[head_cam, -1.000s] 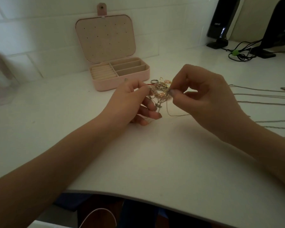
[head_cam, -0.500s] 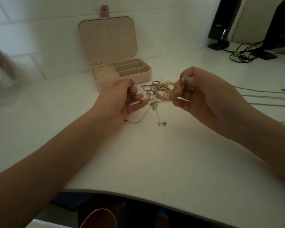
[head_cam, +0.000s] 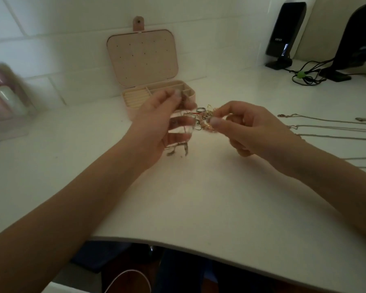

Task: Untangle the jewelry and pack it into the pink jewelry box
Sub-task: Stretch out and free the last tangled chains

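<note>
Jewelry tangle (head_cam: 205, 119), a knot of rings, gold links and pink beads, is hanging just above the white tabletop (head_cam: 199, 197), between the two hands and directly in front of the pink jewelry box (head_cam: 148, 81). Left hand (head_cam: 156, 127) is blurring in the head view; its thumb and forefinger are pinching a thin chain (head_cam: 184, 134) whose ends are dangling down towards the tabletop beneath the palm. Right hand (head_cam: 247, 132) is curling its fingers and pinching the right edge of the tangle between thumb and forefinger. Pink jewelry box is standing open against the white tiled wall (head_cam: 51, 39), its lid leaning upright with the clasp tab at the top, its ring rolls and divided compartments showing at the base, partly hidden by the left hand. Several loose chains (head_cam: 325, 127) are lying stretched out in rows on the tabletop, to the right of the right hand. Two black speakers (head_cam: 285, 32) and a bundle of cables (head_cam: 304, 76) are sitting at the far right. Blurred containers (head_cam: 4, 98) are standing at the far left edge.
</note>
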